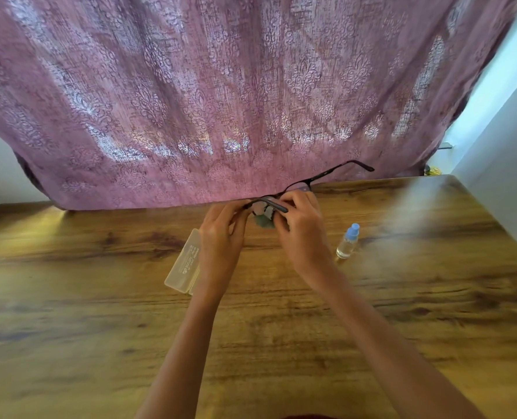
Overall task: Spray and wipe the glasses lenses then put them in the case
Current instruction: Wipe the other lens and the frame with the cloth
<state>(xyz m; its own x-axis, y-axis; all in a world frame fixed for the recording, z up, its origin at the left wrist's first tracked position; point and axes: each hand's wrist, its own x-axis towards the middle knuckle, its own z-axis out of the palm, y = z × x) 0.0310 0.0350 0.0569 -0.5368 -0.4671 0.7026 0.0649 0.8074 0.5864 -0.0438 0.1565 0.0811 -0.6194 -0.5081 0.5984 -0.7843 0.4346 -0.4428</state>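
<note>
I hold a pair of dark-framed glasses (320, 176) above the middle of the wooden table (100, 313). My left hand (224, 234) grips the frame at its left end. My right hand (299, 228) pinches a small grey cloth (264, 220) against one lens. One temple arm sticks out to the upper right. A translucent glasses case (183, 264) lies shut on the table, partly hidden under my left wrist. A small clear spray bottle (347, 241) with a blue cap stands to the right of my right hand.
A purple patterned curtain (251, 86) hangs along the table's far edge. A pale wall (508, 146) runs along the right side, and the table's right edge slants beside it.
</note>
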